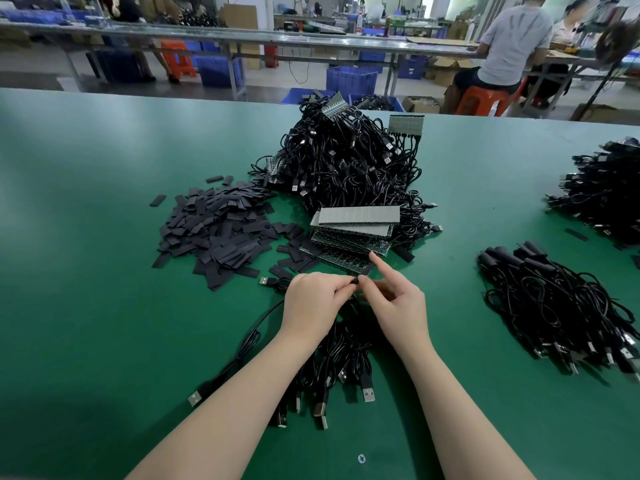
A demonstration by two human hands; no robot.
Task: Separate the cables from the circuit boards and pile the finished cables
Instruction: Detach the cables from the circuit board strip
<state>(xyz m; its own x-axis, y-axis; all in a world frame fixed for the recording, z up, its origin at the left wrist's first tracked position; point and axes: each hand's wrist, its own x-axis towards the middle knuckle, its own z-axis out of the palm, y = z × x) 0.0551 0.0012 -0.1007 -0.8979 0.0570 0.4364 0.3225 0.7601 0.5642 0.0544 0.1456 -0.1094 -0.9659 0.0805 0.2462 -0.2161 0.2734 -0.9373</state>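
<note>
- Loose cables (332,372) lie nearest me on the worktop (86,306), between my forearms, plugs toward me.
- My left hand (313,301) and right hand (398,306) each have a grip pinched on one black cable end (356,281); the right forefinger sticks out straight.
- Just beyond, circuit boards (349,237) are stacked beside flat black sleeves (218,233).
- Finished cables (554,306) are piled at right.
- I judge much is left: the big tangle (346,161) behind holds boards with cables attached.
</note>
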